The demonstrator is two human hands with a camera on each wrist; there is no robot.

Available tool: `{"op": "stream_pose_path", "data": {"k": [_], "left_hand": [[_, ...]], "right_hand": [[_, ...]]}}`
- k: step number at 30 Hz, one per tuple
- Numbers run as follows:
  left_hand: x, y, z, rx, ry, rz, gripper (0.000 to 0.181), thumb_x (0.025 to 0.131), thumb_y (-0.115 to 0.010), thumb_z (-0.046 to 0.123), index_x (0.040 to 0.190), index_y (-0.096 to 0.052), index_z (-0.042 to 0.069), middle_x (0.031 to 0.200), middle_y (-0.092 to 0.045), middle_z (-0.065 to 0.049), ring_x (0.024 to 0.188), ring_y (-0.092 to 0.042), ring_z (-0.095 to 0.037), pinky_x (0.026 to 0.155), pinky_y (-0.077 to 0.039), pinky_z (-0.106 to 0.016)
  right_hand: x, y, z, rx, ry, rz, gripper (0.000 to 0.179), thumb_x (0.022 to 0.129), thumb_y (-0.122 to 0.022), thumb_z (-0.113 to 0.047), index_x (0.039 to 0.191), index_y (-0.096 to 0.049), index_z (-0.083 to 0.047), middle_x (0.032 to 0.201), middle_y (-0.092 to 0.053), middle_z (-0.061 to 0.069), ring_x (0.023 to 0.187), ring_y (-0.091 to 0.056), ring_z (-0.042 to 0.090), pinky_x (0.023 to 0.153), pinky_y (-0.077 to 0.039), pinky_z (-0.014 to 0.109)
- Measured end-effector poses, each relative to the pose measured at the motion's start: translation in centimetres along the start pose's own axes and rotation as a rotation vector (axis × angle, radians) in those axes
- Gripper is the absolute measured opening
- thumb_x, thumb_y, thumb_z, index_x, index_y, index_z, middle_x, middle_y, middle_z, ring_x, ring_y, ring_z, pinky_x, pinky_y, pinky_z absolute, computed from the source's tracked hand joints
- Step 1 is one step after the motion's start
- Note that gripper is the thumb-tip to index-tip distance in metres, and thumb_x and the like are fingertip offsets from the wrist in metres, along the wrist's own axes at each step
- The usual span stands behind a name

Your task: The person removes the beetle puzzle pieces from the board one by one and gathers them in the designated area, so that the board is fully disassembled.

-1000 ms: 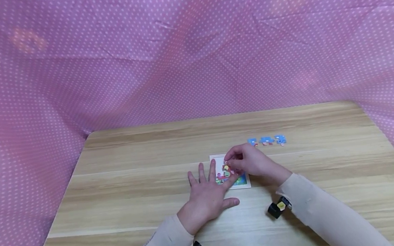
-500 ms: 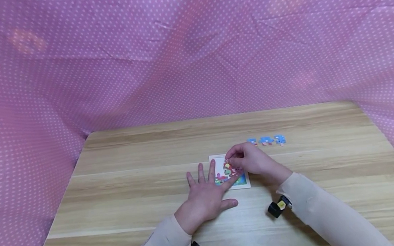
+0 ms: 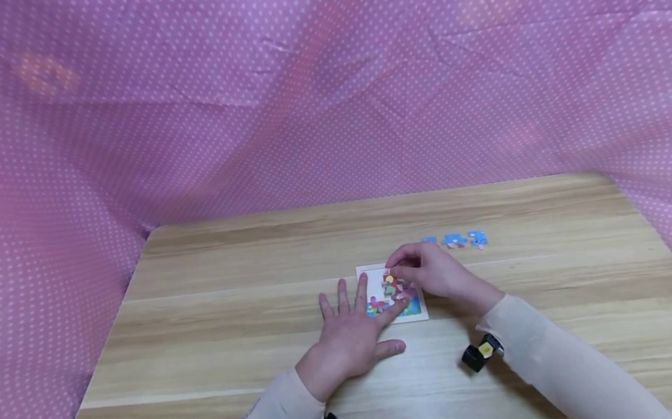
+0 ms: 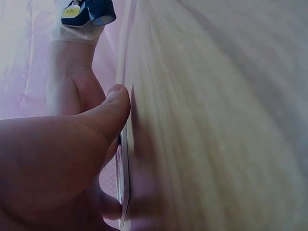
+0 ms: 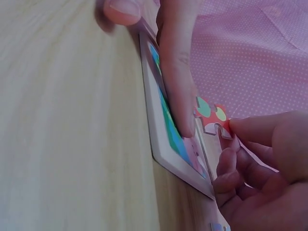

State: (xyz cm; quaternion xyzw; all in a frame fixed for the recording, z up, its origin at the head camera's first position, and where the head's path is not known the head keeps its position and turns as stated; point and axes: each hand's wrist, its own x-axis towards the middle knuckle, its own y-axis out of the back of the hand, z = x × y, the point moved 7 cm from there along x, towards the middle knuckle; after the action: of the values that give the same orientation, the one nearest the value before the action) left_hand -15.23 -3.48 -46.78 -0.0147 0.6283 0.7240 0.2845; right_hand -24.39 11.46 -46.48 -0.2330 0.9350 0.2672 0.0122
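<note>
- A right hand [image 5: 269,168] enters from the lower right, pinching the edge of a red jigsaw piece with green and yellow spots [image 5: 210,115]; its other fingers curl beneath.
- The piece stands tilted on the far side of a flat white-bordered puzzle board [image 5: 156,130]; whether the two touch cannot be told.
- The board bears green, blue and pink printed sections.
- A left hand [image 5: 177,62] reaches in from the top, one straight finger over the board, the tip at the pink section, the thumb beyond the border.
- Pale wood-grain worktop [image 5: 72,125] fills the left.
- Pink fabric with white dots [image 5: 255,57] hangs behind.
</note>
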Motion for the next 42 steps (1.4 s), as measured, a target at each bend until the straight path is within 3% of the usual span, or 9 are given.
{"op": "stream_pose_path", "data": {"k": [8, 16, 23, 31, 42], "left_hand": [[0.1, -0.1, -0.3, -0.003, 0.000, 0.001, 0.074, 0.099, -0.055, 0.076, 0.164, -0.026, 0.061, 0.181, -0.003, -0.024, 0.161, -0.004, -0.065, 0.120, -0.009, -0.088], [0.0, 0.1, -0.3, -0.005, -0.014, 0.005, 0.072, 0.099, -0.054, 0.075, 0.164, -0.027, 0.060, 0.181, -0.003, -0.024, 0.161, -0.003, -0.064, 0.120, -0.010, -0.088], [0.0, 0.2, -0.3, -0.016, -0.017, 0.014, 0.071, 0.099, -0.056, 0.074, 0.164, -0.030, 0.059, 0.181, -0.004, -0.024, 0.161, -0.004, -0.064, 0.120, -0.009, -0.089], [0.1, 0.1, -0.3, -0.020, -0.018, 0.009, 0.071, 0.099, -0.056, 0.074, 0.164, -0.031, 0.059, 0.181, -0.003, -0.024, 0.161, -0.004, -0.064, 0.120, -0.009, -0.089], [0.2, 0.0, -0.3, -0.027, -0.015, 0.019, 0.071, 0.099, -0.058, 0.073, 0.164, -0.031, 0.059, 0.182, -0.004, -0.023, 0.162, -0.004, -0.064, 0.120, -0.009, -0.089]], "right_hand": [[-0.6, 1.3, 0.1, -0.017, 0.020, 0.042, 0.017, 0.105, -0.070, -0.015, 0.119, -0.079, -0.011, 0.109, -0.076, 0.005, 0.092, -0.060, 0.020, 0.075, -0.052, 0.026], [-1.8, 2.8, 0.3, 0.010, 0.017, 0.047, 0.019, 0.107, -0.068, -0.016, 0.123, -0.077, -0.010, 0.114, -0.076, 0.006, 0.095, -0.060, 0.024, 0.077, -0.053, 0.027], [-2.4, 4.0, 0.5, -0.001, 0.015, 0.086, 0.020, 0.104, -0.071, -0.016, 0.121, -0.078, -0.009, 0.101, -0.074, 0.010, 0.084, -0.060, 0.021, 0.065, -0.050, 0.024], [-2.9, 4.8, 0.8, 0.021, 0.020, 0.100, 0.019, 0.106, -0.068, -0.012, 0.122, -0.077, -0.005, 0.108, -0.077, 0.010, 0.091, -0.066, 0.026, 0.074, -0.058, 0.027], [-3.9, 6.2, 1.6, 0.027, 0.010, 0.139, 0.022, 0.106, -0.068, -0.012, 0.123, -0.076, -0.003, 0.109, -0.077, 0.013, 0.093, -0.067, 0.023, 0.073, -0.056, 0.025]]}}
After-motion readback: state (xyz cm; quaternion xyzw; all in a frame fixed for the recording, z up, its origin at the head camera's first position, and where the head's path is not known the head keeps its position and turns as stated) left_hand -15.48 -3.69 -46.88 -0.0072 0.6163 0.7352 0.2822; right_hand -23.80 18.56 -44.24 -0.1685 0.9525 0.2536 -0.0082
